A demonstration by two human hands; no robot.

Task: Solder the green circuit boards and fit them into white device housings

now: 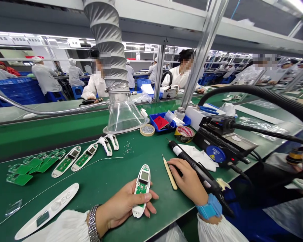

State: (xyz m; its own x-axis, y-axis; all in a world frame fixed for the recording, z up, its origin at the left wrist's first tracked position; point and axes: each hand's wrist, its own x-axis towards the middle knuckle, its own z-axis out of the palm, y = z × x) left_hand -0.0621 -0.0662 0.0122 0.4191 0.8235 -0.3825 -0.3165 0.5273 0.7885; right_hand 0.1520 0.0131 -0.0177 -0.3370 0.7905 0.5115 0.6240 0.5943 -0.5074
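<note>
In my left hand (pixel 123 203) is an open white device housing (pixel 139 212) with a green circuit board (pixel 141 189) and a small grey display (pixel 144 176). The thumb presses on the board's lower part, and the fingers pass underneath. My right hand (pixel 185 176) rests palm down with its fingers apart, its fingertips at the wooden handle of a thin pointed tool (pixel 169 174) lying on the table. Whether they touch the handle I cannot tell. Just beyond that hand lies a black electric screwdriver (pixel 189 161). A long white cover (pixel 57 210) with a window lies at the left.
Two similar housings (pixel 77 161), loose green boards (pixel 24 168) and two small white parts (pixel 108 145) lie at the left. Behind are a clear suction hood (pixel 125 117), tape (pixel 184 133) and a blue tray (pixel 154 118). A black station (pixel 212 143) stands at the right. Co-workers sit opposite.
</note>
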